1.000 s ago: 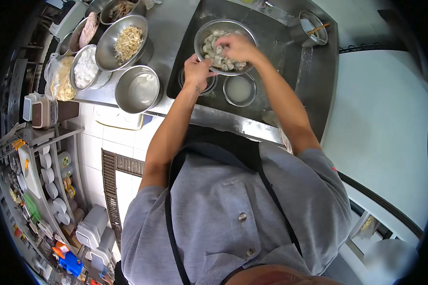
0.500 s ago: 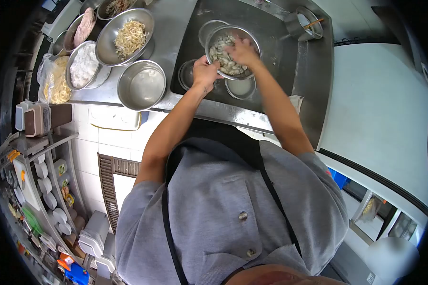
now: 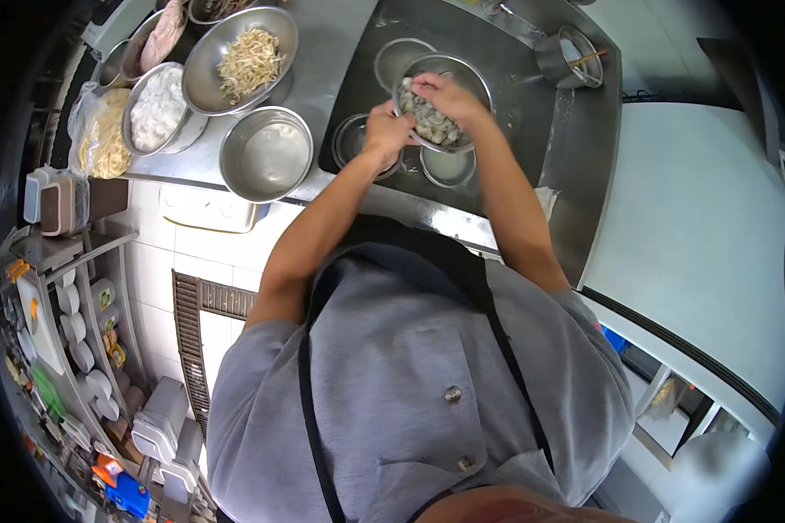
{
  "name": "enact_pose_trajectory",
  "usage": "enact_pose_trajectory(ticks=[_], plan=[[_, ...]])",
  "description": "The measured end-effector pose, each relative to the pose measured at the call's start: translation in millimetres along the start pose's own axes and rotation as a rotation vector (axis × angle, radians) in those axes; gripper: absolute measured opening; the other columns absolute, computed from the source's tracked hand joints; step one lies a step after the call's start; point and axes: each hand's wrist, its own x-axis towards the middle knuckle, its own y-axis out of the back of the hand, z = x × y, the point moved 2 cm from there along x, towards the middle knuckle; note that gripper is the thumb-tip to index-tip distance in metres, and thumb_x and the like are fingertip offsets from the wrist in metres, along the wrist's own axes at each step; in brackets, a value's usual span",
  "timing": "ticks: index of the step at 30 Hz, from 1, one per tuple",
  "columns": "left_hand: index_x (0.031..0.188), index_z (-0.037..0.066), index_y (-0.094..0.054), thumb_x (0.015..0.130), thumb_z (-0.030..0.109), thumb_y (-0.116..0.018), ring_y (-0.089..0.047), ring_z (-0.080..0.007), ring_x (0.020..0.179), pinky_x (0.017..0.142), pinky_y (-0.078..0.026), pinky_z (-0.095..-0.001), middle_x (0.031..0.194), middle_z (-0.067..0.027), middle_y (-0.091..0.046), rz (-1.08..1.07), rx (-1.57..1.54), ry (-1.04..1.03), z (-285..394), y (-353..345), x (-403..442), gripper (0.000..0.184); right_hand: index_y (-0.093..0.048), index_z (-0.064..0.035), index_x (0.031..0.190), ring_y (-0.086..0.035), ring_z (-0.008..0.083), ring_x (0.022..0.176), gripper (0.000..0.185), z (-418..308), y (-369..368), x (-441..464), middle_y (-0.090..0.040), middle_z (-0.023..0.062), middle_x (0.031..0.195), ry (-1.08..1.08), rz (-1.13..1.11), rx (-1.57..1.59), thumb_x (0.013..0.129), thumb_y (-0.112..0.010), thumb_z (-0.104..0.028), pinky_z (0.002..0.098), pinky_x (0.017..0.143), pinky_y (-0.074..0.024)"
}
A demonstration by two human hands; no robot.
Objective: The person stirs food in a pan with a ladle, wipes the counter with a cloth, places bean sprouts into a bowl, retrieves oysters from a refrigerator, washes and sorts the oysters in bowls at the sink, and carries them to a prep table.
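Observation:
Over the sink (image 3: 532, 122) is a metal bowl (image 3: 487, 91) of grey, raw-looking peeled shrimp (image 3: 434, 124). My left hand (image 3: 389, 131) is closed on the bowl's near left rim, thumb toward the inside. Inside the bowl, the fingers of my right hand (image 3: 449, 98) curl over the shrimp, gathering some against the left side; the fingertips are partly hidden. Below the bowl stands a small round container (image 3: 447, 167) with cloudy liquid. Another round container (image 3: 351, 139) sits by my left wrist, and a third (image 3: 401, 61) lies behind the bowl.
On the left counter are a pot of cloudy liquid (image 3: 268, 157), a bowl (image 3: 196, 78) of bean sprouts (image 3: 251, 63), a bowl of white food (image 3: 159, 106) and a bag of pale yellow strips (image 3: 106, 144). A pot (image 3: 554, 63) stands at the sink's far right corner.
My right hand's fingers have gone from spread and blurred over the shrimp to curled at the bowl's left side. The whole view has shifted slightly.

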Motion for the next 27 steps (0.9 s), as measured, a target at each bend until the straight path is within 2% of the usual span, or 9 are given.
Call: enact_pose_trajectory(ticks=[1,2,6,8,12,14,16,21,27], plan=[[0.107,-0.003,-0.06,0.082,-0.005,-0.052,-0.068,-0.0233,0.081,0.066,-0.061,-0.0372,0.097,-0.0137,-0.066,-0.003,-0.022,-0.009,3,3,1,0.027,-0.054,-0.0028,0.122,-0.062,0.0226,0.095,0.044,-18,11,-13,-0.066,0.0142,0.104,-0.05,-0.243,0.088,0.091,-0.057,-0.033,0.0327,0.082,-0.0481],[0.107,-0.003,-0.061,0.082,-0.004,-0.053,-0.067,-0.0227,0.08,0.065,-0.061,-0.0371,0.096,-0.013,-0.066,-0.006,-0.045,-0.022,4,6,3,0.026,-0.054,-0.0028,0.122,-0.062,0.0226,0.095,0.044,-9,22,-10,-0.066,0.0142,0.104,-0.056,-0.235,0.084,0.091,-0.057,-0.033,0.0327,0.082,-0.0481],[0.106,-0.001,-0.062,0.082,-0.003,-0.054,-0.067,-0.0213,0.077,0.063,-0.06,-0.036,0.095,-0.0113,-0.066,0.003,0.023,-0.056,3,6,7,0.025,-0.058,-0.0024,0.117,-0.062,0.0246,0.1,0.041,25,24,13,-0.065,0.0179,0.108,-0.025,0.106,-0.12,0.09,-0.058,-0.033,0.035,0.082,-0.0477],[0.104,-0.001,-0.062,0.082,-0.003,-0.054,-0.066,-0.0211,0.078,0.063,-0.06,-0.0358,0.095,-0.0112,-0.066,-0.007,0.01,-0.037,5,1,6,0.024,-0.054,-0.003,0.125,-0.057,0.0232,0.106,0.049,18,-3,14,-0.061,0.0151,0.114,-0.023,-0.014,-0.669,0.093,-0.053,-0.039,0.0338,0.088,-0.0458],[0.101,-0.001,-0.062,0.081,-0.003,-0.056,-0.066,-0.0206,0.078,0.065,-0.06,-0.035,0.095,-0.0112,-0.065,0.016,-0.052,-0.004,2,11,4,0.021,-0.054,-0.0046,0.125,-0.055,0.0213,0.109,0.045,-8,38,-9,-0.06,0.011,0.118,-0.244,-0.249,0.222,0.092,-0.053,-0.035,0.0349,0.086,-0.0469],[0.102,-0.002,-0.061,0.081,-0.002,-0.056,-0.066,-0.0203,0.078,0.066,-0.06,-0.0349,0.093,-0.0107,-0.065,0.013,0.011,-0.014,6,16,2,0.022,-0.056,-0.0045,0.123,-0.055,0.0193,0.108,0.041,-19,57,-17,-0.061,0.0086,0.117,-0.165,-0.164,0.128,0.091,-0.054,-0.03,0.0345,0.084,-0.0473],[0.103,-0.002,-0.06,0.081,-0.002,-0.056,-0.066,-0.0198,0.078,0.066,-0.06,-0.0348,0.093,-0.0099,-0.065,0.0,0.027,-0.006,9,17,2,0.022,-0.062,-0.0021,0.111,-0.059,0.0168,0.087,0.03,-24,75,-22,-0.065,0.0054,0.094,-0.012,0.009,-0.009,0.089,-0.055,-0.022,0.0311,0.072,-0.0474],[0.103,-0.003,-0.06,0.082,-0.003,-0.053,-0.066,-0.0189,0.078,0.063,-0.06,-0.0332,0.094,-0.0102,-0.064,-0.009,-0.022,-0.052,21,9,0,0.023,-0.059,-0.0027,0.117,-0.058,0.0186,0.101,0.037,-14,87,-16,-0.064,0.0083,0.113,0.037,-0.057,-0.152,0.089,-0.058,-0.026,0.0316,0.084,-0.0472],[0.103,-0.003,-0.059,0.081,-0.004,-0.054,-0.066,-0.0193,0.08,0.066,-0.061,-0.0349,0.095,-0.0106,-0.064,-0.005,-0.003,-0.07,26,8,2,0.023,-0.066,-0.0028,0.101,-0.065,0.0297,0.084,0.035,-30,70,-20,-0.068,0.0166,0.09,0.29,0.007,-0.431,0.079,-0.068,-0.03,0.0387,0.075,-0.0492]])
